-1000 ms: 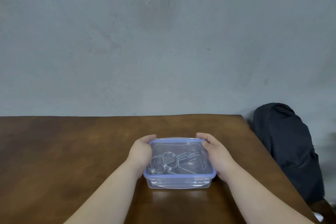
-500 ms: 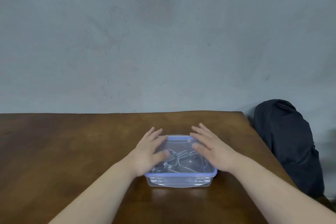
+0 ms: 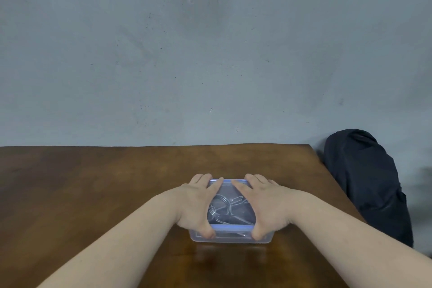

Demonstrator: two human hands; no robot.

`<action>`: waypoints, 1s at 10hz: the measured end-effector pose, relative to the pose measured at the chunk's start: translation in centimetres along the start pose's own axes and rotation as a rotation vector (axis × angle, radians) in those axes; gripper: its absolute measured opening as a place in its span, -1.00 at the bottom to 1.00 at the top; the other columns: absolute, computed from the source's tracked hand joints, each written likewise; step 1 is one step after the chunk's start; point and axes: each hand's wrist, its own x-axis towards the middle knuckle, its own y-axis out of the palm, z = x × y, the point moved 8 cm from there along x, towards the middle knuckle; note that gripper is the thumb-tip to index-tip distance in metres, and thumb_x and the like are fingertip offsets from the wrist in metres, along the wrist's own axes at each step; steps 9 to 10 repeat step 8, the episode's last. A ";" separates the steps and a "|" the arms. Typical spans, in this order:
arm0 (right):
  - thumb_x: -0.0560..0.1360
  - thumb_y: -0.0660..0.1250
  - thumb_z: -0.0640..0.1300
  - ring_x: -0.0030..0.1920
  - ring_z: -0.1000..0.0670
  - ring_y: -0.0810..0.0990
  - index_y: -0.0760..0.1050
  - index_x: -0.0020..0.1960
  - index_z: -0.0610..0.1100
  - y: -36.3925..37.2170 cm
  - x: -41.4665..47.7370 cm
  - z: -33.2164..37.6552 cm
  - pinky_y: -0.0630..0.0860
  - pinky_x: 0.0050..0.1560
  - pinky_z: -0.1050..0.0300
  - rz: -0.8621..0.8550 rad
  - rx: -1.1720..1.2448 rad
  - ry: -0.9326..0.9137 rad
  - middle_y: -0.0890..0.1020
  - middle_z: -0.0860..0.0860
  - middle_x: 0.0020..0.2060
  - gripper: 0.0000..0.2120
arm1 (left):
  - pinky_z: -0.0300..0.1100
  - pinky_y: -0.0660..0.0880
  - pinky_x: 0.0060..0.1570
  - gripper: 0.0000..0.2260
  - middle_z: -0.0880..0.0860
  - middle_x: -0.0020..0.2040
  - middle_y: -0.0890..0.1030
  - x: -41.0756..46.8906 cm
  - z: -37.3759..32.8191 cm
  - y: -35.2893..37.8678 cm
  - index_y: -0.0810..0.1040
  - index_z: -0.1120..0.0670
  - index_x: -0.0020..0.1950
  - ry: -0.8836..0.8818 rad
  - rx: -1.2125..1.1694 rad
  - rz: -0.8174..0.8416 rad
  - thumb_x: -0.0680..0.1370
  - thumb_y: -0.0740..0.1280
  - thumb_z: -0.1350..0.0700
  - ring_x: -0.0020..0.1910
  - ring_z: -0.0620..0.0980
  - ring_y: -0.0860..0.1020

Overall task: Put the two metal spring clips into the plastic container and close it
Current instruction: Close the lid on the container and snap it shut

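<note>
The table (image 3: pixel 98 194) carries one thing under the hands: the plastic container (image 3: pixel 230 238), with its blue-rimmed lid (image 3: pixel 228 181) already on top. Half a second ago both hands lay flat with fingers spread loosely over the lid; now they have wrapped down around it. The left hand (image 3: pixel 195 203) covers the lid's left half, fingers curled over the far rim and thumb hooked down on the near front wall. The right hand (image 3: pixel 268 206) mirrors it on the other half. Both are closed on the container in a squeezing grip. Between the hands, seen through the clear lid, the two metal spring clips (image 3: pixel 225 206) lie inside, overlapping. By my reading this is the pressing-shut step, with the loading finished. Whether the near latches have caught is hidden under the thumbs.
</note>
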 end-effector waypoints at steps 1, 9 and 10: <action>0.25 0.45 0.26 0.58 -0.10 -0.12 -0.21 0.61 0.09 0.3 0.0 -0.3 0.10 0.52 -0.10 -0.043 0.049 0.002 -0.06 -0.06 0.62 0.17 | 0.06 0.21 0.47 0.14 0.04 0.62 -0.12 -0.1 0.1 0.3 -0.24 -0.02 0.60 -0.016 -0.045 -0.011 0.27 0.43 -0.26 0.57 0.04 -0.18; 0.22 0.45 0.47 0.54 0.07 -0.44 -0.24 0.62 0.13 0.3 -2.3 -0.3 -0.19 0.57 -0.26 -0.102 0.211 -0.033 -0.30 0.11 0.62 0.25 | 0.06 -0.14 0.54 0.03 -0.10 0.62 -0.20 -2.1 0.7 0.8 -0.11 -0.15 0.61 0.006 -0.420 -0.170 0.30 0.24 -0.55 0.54 -0.15 -0.32; 0.22 0.45 0.47 0.54 0.07 -0.44 -0.24 0.62 0.13 0.3 -2.3 -0.3 -0.19 0.57 -0.26 -0.102 0.211 -0.033 -0.30 0.11 0.62 0.25 | 0.06 -0.14 0.54 0.03 -0.10 0.62 -0.20 -2.1 0.7 0.8 -0.11 -0.15 0.61 0.006 -0.420 -0.170 0.30 0.24 -0.55 0.54 -0.15 -0.32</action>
